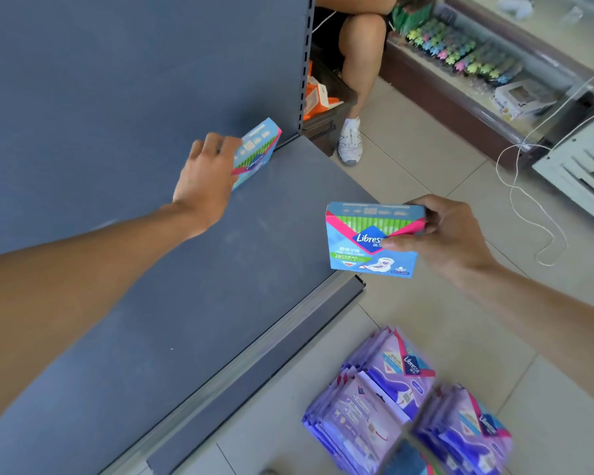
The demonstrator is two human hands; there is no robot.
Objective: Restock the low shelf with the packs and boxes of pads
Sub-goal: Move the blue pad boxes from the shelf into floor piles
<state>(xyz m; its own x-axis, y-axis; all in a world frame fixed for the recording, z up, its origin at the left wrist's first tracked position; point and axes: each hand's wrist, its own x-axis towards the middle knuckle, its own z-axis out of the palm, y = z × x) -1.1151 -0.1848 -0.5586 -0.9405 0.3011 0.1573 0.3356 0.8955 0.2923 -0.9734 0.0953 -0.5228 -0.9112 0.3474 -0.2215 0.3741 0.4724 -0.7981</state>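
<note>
Gripping a box (258, 149), the left hand (206, 181) hangs over the shelf (186, 303).

Left arm stretched forward from the lower left, left hand (204, 181) gripping a blue box (256, 150) by its end, right arm reaching in from the right, right hand (451, 234) pinching a second box (364, 248), thumb across its front
</note>
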